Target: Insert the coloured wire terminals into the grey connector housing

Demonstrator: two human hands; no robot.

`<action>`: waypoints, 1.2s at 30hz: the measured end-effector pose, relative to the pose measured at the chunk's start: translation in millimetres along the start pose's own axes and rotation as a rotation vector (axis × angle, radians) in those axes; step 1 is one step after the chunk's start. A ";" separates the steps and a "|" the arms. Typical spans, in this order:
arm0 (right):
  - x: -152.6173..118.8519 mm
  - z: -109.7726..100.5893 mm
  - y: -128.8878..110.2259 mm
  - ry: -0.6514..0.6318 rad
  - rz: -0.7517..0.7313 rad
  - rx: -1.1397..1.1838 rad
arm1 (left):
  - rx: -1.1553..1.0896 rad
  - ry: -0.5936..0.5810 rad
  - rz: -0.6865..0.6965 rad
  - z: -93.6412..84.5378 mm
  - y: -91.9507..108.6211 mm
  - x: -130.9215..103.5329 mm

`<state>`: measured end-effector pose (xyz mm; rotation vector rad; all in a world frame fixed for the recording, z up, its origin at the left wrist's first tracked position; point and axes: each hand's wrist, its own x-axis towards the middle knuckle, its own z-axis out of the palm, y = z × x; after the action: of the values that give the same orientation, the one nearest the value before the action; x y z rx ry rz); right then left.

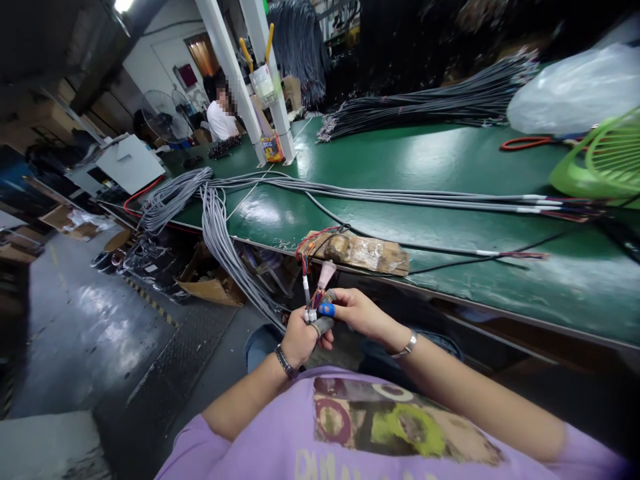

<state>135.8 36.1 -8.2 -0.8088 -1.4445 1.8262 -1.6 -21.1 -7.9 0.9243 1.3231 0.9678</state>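
Note:
Close to my body, below the bench edge, my left hand (299,339) is closed around the grey cables, near their white-banded ends (311,315). Thin coloured wires (316,300) fan up out of these ends. My right hand (357,312) meets them from the other side, thumb and finger pinched at the wires; blue tape wraps one digit and grey coverings sit on others. Just above is a pale pinkish tip (327,272), whose kind I cannot tell. A worn wooden block (367,253) with a dark cable and red wire lies at the bench edge above my hands.
Long grey cables (380,195) run across the green bench (440,157), with a coil (175,193) hanging over its left edge. Behind lie a black cable bundle (425,100), a plastic bag (575,90) and a green basket (600,160). White posts (230,73) rise from the bench; a person (221,120) sits beyond.

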 end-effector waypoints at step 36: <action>39.1 -1.2 6.8 0.249 0.002 0.667 | -0.264 0.086 0.056 4.1 22.8 19.7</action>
<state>112.9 67.2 -17.7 -0.6530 -0.6087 1.9487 1.7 5.2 7.0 0.7271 1.2103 1.2050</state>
